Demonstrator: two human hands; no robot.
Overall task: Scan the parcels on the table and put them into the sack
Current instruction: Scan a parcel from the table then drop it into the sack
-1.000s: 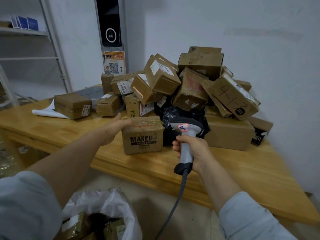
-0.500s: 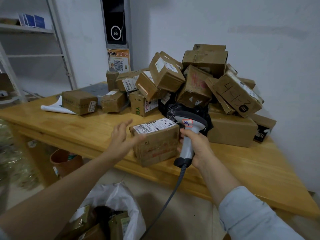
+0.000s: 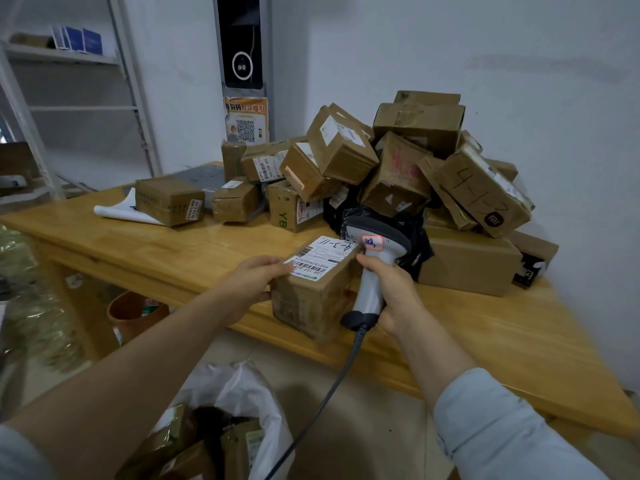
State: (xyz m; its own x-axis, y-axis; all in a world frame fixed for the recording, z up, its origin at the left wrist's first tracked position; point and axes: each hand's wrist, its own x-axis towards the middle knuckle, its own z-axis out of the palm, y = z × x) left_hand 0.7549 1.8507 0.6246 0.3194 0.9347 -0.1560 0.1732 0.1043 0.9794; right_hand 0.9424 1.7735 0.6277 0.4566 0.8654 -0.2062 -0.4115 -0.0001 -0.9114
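Observation:
A small cardboard parcel [image 3: 311,299] stands at the front edge of the wooden table [image 3: 502,327], its white shipping label facing up. My left hand [image 3: 254,278] grips its left side, thumb on the label. My right hand [image 3: 391,292] holds a grey handheld scanner [image 3: 375,258] by the grip, its head right above the label's far end; the cable hangs down. A heap of cardboard parcels [image 3: 398,174] fills the back of the table. The white sack [image 3: 239,403] stands open on the floor below, with several parcels inside.
Two more boxes [image 3: 169,200] and a sheet of paper [image 3: 121,211] lie at the table's left. A black plastic bag [image 3: 412,237] sits under the heap. A brown bin [image 3: 133,311] stands under the table. Metal shelving [image 3: 69,98] rises at the left.
The parcel was tipped over so that its label faces up and pulled to the table's front edge. My left hand closed on its side. The scanner came down over the label.

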